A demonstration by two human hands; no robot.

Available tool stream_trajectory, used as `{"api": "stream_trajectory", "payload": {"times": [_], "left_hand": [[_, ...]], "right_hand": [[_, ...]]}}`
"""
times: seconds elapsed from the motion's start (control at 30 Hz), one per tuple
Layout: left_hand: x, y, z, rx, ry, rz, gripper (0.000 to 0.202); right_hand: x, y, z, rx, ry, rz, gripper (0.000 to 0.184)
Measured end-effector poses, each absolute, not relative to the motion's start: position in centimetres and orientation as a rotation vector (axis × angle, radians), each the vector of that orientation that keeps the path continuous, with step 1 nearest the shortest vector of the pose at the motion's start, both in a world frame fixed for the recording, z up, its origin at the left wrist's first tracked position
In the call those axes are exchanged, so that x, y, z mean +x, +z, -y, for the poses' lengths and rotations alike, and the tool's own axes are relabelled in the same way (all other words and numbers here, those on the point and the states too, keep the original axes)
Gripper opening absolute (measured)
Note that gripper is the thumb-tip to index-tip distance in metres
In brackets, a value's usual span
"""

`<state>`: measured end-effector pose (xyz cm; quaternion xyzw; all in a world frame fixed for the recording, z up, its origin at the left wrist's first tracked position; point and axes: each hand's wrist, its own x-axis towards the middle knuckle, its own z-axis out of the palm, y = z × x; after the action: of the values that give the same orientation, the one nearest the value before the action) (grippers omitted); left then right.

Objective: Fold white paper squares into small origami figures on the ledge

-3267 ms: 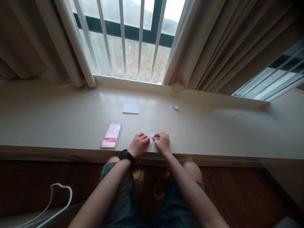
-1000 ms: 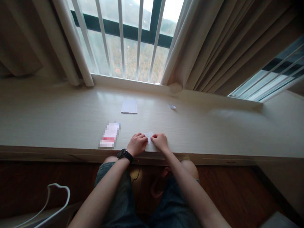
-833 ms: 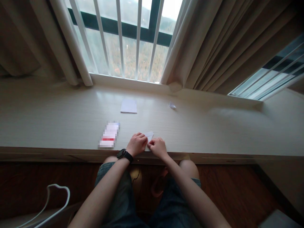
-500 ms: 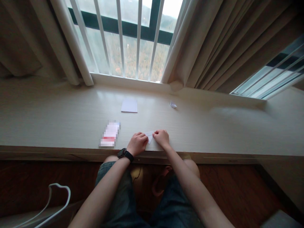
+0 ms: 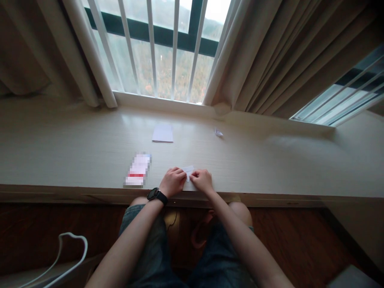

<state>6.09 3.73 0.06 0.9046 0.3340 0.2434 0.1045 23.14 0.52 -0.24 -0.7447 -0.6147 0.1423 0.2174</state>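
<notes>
Near the front edge of the pale ledge point(image 5: 255, 164), a small folded piece of white paper point(image 5: 188, 169) lies between my two hands. My left hand point(image 5: 173, 181), with a black watch point(image 5: 157, 195) on its wrist, is closed on the paper's left side. On the right side, my right hand point(image 5: 202, 181) pinches the paper's lower right edge between thumb and finger. Parts of the paper are hidden behind the fingers, so its exact folded shape cannot be told.
A stack of white paper squares point(image 5: 163, 133) lies farther back. A small folded paper piece point(image 5: 219, 133) sits to its right. Left of my hands is a blurred-out flat pinkish object point(image 5: 137, 169). Curtains point(image 5: 255, 60) and a barred window stand behind; a white looped strap point(image 5: 72, 236) is at lower left.
My right hand has moved slightly down and left along the paper's right edge, from its upper corner to lower down. My left hand has stayed nearly in place.
</notes>
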Motion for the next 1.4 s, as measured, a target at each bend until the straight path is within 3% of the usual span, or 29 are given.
{"api": "stream_trajectory", "payload": {"times": [0.3,0.7,0.77,0.9,1.07,1.4], "left_hand": [[6.2,-0.1,-3.8,2.639,0.727,-1.0,0.018],[6.0,-0.2,-3.8,2.608,0.756,-0.968,0.017],[5.9,-0.4,-3.7,2.617,0.785,-0.92,0.018],[5.8,-1.1,-3.5,2.603,0.862,-0.858,0.019],[5.8,-1.5,-3.4,2.589,0.889,-0.876,0.019],[5.9,0.2,-1.5,2.627,0.858,-0.928,0.015]], "right_hand": [[23.1,0.8,-2.1,-2.179,0.384,1.682,0.015],[21.6,-0.1,1.7,-1.927,0.475,1.813,0.013],[22.7,-0.1,1.0,-1.875,0.424,1.751,0.013],[24.5,-0.5,0.1,-1.757,0.261,1.815,0.038],[24.7,-1.0,0.3,-1.771,0.182,1.9,0.029],[23.9,-1.8,4.7,-1.777,0.013,1.901,0.03]]}}
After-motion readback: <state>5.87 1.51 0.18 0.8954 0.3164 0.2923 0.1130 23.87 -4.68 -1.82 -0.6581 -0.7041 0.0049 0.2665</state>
